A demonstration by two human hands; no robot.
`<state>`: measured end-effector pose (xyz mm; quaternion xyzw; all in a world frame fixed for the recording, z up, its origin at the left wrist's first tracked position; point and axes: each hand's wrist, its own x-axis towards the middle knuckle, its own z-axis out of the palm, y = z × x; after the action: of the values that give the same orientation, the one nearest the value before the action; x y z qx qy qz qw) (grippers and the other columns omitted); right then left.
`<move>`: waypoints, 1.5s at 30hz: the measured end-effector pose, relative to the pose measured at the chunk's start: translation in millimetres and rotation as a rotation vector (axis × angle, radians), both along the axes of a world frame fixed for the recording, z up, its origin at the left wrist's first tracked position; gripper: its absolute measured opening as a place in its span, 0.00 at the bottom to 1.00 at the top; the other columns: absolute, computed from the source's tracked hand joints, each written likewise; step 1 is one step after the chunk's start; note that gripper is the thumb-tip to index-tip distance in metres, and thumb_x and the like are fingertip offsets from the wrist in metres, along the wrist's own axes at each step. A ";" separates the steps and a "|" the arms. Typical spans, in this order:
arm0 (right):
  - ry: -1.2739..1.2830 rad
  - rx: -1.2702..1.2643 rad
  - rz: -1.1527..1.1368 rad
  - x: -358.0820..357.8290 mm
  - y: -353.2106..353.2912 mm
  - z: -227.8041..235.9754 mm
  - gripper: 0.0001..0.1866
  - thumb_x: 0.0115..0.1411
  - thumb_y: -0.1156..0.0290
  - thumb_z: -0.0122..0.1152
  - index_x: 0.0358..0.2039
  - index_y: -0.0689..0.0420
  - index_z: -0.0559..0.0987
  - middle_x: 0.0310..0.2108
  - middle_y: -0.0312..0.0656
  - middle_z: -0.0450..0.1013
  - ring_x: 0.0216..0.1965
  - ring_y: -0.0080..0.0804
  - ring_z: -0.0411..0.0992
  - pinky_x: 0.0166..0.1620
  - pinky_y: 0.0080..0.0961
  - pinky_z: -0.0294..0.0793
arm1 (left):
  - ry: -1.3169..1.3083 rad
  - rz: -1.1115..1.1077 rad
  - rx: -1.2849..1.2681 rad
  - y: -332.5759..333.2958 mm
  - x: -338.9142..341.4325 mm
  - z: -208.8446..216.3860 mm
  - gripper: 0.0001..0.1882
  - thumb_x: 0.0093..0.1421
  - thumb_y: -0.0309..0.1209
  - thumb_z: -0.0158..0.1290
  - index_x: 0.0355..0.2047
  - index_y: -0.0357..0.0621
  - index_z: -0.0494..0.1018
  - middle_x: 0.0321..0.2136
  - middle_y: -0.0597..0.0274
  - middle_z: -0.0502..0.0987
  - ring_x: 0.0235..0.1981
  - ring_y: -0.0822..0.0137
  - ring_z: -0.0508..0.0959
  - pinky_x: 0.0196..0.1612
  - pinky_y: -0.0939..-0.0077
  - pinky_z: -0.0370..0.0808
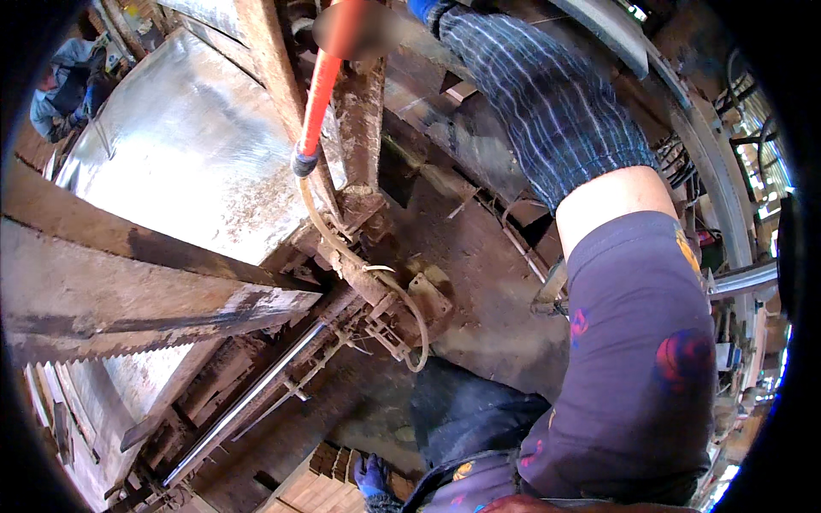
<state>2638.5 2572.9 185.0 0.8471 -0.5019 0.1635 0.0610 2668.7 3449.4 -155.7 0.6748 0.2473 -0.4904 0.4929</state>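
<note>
Right hand (359,26) at 12 o'clock, blurred; grip probably wrapped on orange rod (318,94), angled to reach rusty frame (359,128). Left hand (372,476) at 6 rests open.

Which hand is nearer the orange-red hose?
Right. The blue-gloved right hand is up at the top end of the orange-red hose; the left hand is far below, beside stacked bricks.

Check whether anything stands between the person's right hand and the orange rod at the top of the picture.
Nothing visible does. The right hand, in a blue glove, is up at the top end of the orange rod with no object between them. The picture is blurred just there, so the grip itself cannot be made out.
</note>
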 end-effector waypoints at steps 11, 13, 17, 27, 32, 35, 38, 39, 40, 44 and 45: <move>-0.005 -0.042 -0.183 -43.3 65.7 38.2 0.26 0.57 0.48 0.48 0.49 0.51 0.72 0.48 0.49 0.70 0.49 0.44 0.68 0.51 0.34 0.67 | -0.074 0.084 -0.051 9.3 6.3 16.4 0.29 0.58 0.29 0.51 0.58 0.42 0.54 0.42 0.55 0.72 0.38 0.63 0.75 0.32 0.74 0.72; 0.015 -0.042 -0.235 -56.5 80.9 45.9 0.26 0.57 0.48 0.47 0.49 0.51 0.72 0.48 0.49 0.70 0.49 0.44 0.68 0.51 0.34 0.67 | -0.138 0.113 -0.096 24.3 6.9 13.9 0.27 0.57 0.28 0.51 0.56 0.41 0.57 0.37 0.58 0.73 0.33 0.65 0.75 0.28 0.78 0.71; 0.045 -0.019 -0.294 -65.6 114.8 48.4 0.25 0.57 0.48 0.47 0.49 0.51 0.72 0.48 0.49 0.70 0.49 0.44 0.68 0.51 0.34 0.67 | -0.140 0.222 -0.186 53.0 3.2 15.3 0.24 0.56 0.26 0.53 0.52 0.40 0.61 0.31 0.61 0.73 0.26 0.69 0.74 0.23 0.82 0.70; -0.001 0.120 -0.155 -74.1 86.2 6.9 0.19 0.55 0.56 0.46 0.39 0.54 0.76 0.41 0.48 0.73 0.41 0.46 0.71 0.42 0.38 0.70 | -0.190 0.247 -0.258 84.4 -2.1 -4.4 0.25 0.57 0.25 0.51 0.55 0.41 0.59 0.38 0.55 0.73 0.33 0.63 0.76 0.29 0.76 0.74; 0.014 0.113 -0.193 -62.8 105.3 7.5 0.19 0.57 0.55 0.44 0.38 0.53 0.77 0.41 0.48 0.73 0.42 0.47 0.72 0.44 0.39 0.71 | -0.130 0.204 -0.181 75.6 -0.4 16.3 0.27 0.57 0.25 0.50 0.57 0.44 0.57 0.41 0.53 0.73 0.35 0.61 0.76 0.29 0.73 0.74; -0.013 0.114 -0.136 -59.6 123.9 12.3 0.20 0.57 0.54 0.44 0.39 0.54 0.77 0.42 0.49 0.72 0.43 0.48 0.71 0.46 0.41 0.70 | -0.158 0.185 -0.233 69.8 1.4 25.5 0.27 0.57 0.27 0.50 0.57 0.45 0.56 0.42 0.54 0.73 0.36 0.61 0.76 0.30 0.72 0.74; 0.028 0.035 -0.027 -77.1 131.7 9.6 0.17 0.57 0.59 0.45 0.37 0.55 0.77 0.39 0.51 0.73 0.40 0.48 0.72 0.44 0.41 0.70 | -0.175 0.166 -0.256 57.2 6.6 35.1 0.28 0.57 0.28 0.51 0.57 0.46 0.56 0.43 0.55 0.73 0.37 0.61 0.76 0.32 0.71 0.74; 0.168 -0.039 0.037 -100.6 115.4 7.6 0.16 0.57 0.60 0.45 0.37 0.55 0.77 0.38 0.50 0.73 0.39 0.48 0.72 0.43 0.40 0.71 | -0.171 0.143 -0.267 49.3 10.3 36.6 0.28 0.57 0.29 0.51 0.57 0.46 0.56 0.44 0.56 0.72 0.37 0.60 0.76 0.33 0.71 0.74; 0.306 -0.104 0.118 -110.3 108.8 7.9 0.15 0.57 0.62 0.45 0.36 0.55 0.77 0.37 0.50 0.73 0.38 0.48 0.73 0.43 0.40 0.71 | -0.172 0.130 -0.278 46.3 12.4 39.4 0.28 0.57 0.29 0.51 0.57 0.46 0.56 0.44 0.56 0.72 0.38 0.60 0.76 0.34 0.70 0.74; 0.312 -0.092 0.125 -61.1 204.5 30.1 0.14 0.57 0.63 0.47 0.37 0.56 0.77 0.40 0.50 0.72 0.43 0.45 0.71 0.45 0.37 0.70 | -0.245 0.143 -0.227 75.8 15.2 47.2 0.29 0.57 0.30 0.52 0.58 0.46 0.56 0.45 0.56 0.72 0.41 0.58 0.75 0.37 0.66 0.74; 0.106 -0.055 0.123 -61.5 210.9 30.9 0.15 0.57 0.63 0.48 0.39 0.57 0.76 0.41 0.51 0.72 0.44 0.45 0.70 0.46 0.37 0.69 | -0.257 0.126 -0.216 81.7 15.9 43.8 0.29 0.57 0.31 0.51 0.58 0.46 0.56 0.45 0.56 0.72 0.42 0.58 0.74 0.37 0.65 0.74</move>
<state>2577.0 2783.8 215.9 0.8817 -0.4404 0.1358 0.1006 2684.6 3531.1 -111.9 0.6581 0.1701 -0.3920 0.6199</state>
